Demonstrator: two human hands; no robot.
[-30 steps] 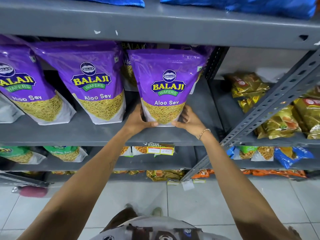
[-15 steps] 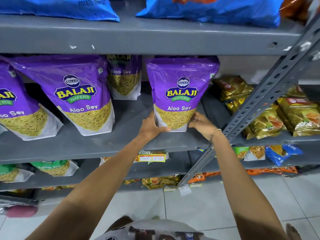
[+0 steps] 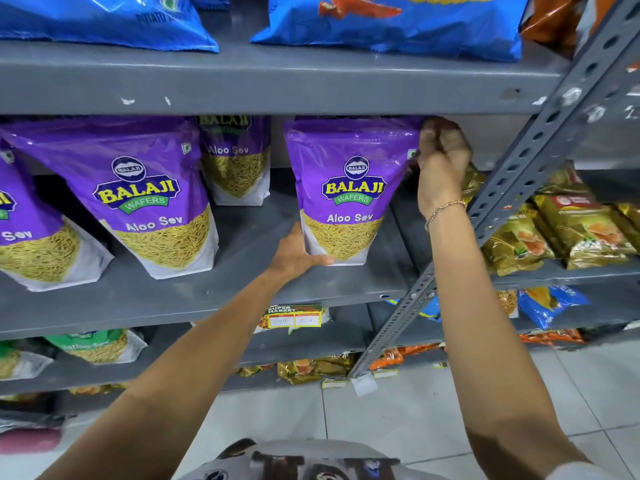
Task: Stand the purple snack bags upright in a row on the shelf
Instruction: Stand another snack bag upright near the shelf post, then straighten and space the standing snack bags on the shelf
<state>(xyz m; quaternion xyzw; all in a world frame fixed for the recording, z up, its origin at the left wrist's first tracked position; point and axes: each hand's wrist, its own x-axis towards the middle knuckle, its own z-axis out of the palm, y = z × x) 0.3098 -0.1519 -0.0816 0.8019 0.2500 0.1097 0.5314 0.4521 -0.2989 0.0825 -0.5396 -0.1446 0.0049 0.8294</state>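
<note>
A purple Balaji Aloo Sev bag (image 3: 349, 188) stands upright at the right end of the grey shelf (image 3: 194, 296). My left hand (image 3: 298, 254) grips its lower left corner, thumb under the base. My right hand (image 3: 441, 157) pinches the bag's top right corner, up under the shelf above. A second purple bag (image 3: 145, 199) leans to the left of it, and a third (image 3: 24, 220) is cut off by the left edge. Another purple bag (image 3: 235, 157) stands further back between them.
Blue snack bags (image 3: 391, 22) lie on the shelf above. A slotted grey upright (image 3: 512, 188) runs diagonally just right of my right wrist. Gold packets (image 3: 568, 233) fill the neighbouring bay. Lower shelves hold green, blue and orange packets; a price tag (image 3: 294, 318) hangs on the shelf edge.
My right hand has risen from the bag's lower right corner to its top right corner. The left hand stays at the base. The view has tilted up and shifted right.
</note>
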